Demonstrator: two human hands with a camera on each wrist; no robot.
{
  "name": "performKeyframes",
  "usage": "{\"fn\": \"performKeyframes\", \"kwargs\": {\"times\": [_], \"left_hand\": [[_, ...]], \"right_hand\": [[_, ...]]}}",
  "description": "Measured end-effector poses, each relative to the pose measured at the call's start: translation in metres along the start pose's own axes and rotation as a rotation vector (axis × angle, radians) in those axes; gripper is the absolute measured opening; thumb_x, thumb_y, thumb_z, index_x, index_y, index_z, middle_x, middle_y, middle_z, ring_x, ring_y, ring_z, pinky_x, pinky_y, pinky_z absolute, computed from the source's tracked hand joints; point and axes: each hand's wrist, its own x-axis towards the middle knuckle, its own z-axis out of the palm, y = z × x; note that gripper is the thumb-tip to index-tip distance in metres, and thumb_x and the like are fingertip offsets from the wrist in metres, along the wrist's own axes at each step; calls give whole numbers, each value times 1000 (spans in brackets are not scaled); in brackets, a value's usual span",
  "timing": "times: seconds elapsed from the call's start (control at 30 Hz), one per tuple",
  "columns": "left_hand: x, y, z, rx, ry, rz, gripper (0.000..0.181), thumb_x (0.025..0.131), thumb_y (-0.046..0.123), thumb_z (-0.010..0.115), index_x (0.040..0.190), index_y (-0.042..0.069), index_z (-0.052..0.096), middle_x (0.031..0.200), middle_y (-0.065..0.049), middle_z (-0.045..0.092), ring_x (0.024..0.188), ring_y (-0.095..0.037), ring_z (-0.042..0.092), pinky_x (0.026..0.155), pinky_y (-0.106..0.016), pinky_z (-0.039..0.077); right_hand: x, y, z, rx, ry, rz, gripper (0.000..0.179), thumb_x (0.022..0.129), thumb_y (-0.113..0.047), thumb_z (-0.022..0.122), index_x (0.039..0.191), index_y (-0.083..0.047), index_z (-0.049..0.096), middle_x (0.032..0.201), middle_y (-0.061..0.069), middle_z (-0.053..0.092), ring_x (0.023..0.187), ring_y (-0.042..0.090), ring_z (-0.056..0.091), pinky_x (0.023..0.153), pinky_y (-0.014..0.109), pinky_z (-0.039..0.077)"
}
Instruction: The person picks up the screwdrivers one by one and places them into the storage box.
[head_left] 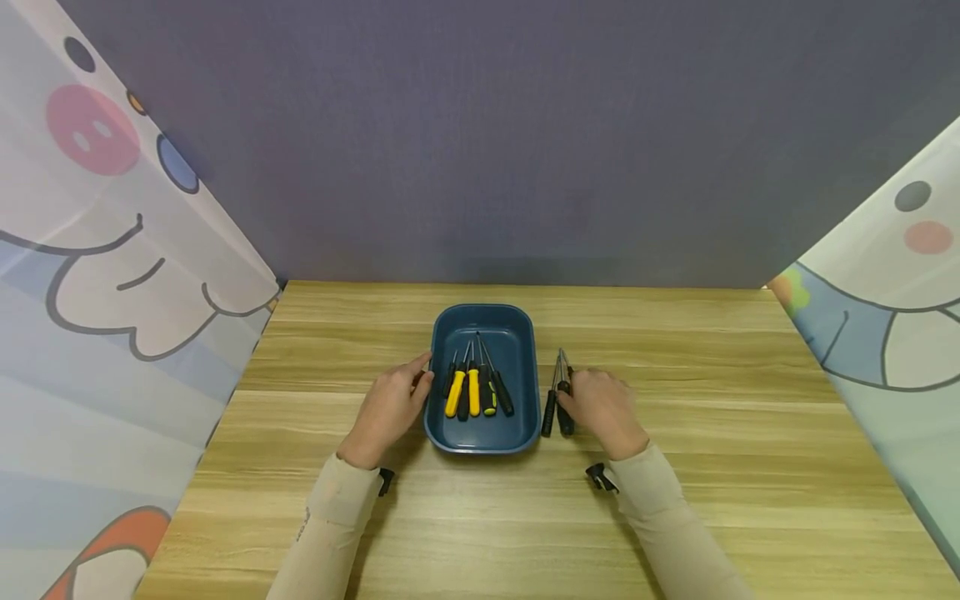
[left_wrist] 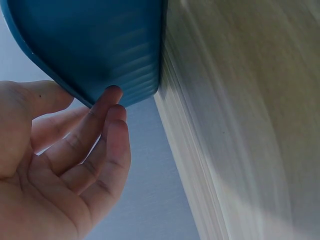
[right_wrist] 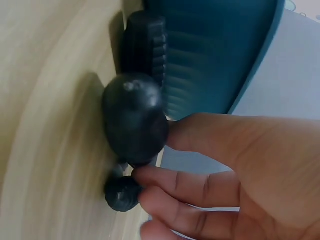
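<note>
both wrist views crop the blue tray (left_wrist: 107, 42); the right hand (head_left: 602, 407) partly hides one screwdriver (right_wrist: 121, 195).

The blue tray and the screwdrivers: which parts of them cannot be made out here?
Head view: tip shapes of the screwdrivers in the blue tray, too small.
Head view: rightmost black screwdriver, mostly covered by the right hand.
Left wrist: tray cut off by the top edge; contents hidden by its wall.
Right wrist: shaft behind the middle black handle, which hides it.

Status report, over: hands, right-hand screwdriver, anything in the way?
Left hand at blue tray's left rim. Right hand pinches middle black-handled screwdriver, outside tray. Another screwdriver lies between it and tray.
</note>
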Motion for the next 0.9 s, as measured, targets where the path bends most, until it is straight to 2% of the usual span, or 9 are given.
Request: {"fn": "performKeyframes", "kwargs": {"times": [0.27,0.53,0.9], "left_hand": [[0,0,0,-4,2,16,38,100,12,63,135,-3,60,98,-11,71,80,-19,65,68,-35,55],[1,0,-1,-4,1,19,38,100,12,63,135,-3,60,95,-10,70,77,-17,63,66,-33,54],[1,0,0,-3,-4,24,38,100,12,64,135,-3,60,90,-7,68,69,-14,56,61,-30,49]], "right_hand": [[6,-3,3,10,9,21,49,95,-35,68,57,-13,46,54,1,42,48,17,44,41,29,33],[11,-4,3,12,-5,36,48,95,-34,67,57,-13,47,54,0,43,49,18,46,41,30,33],[11,-5,6,40,-36,53,49,93,-36,68,55,-14,47,53,-1,42,45,15,41,39,27,29]]}}
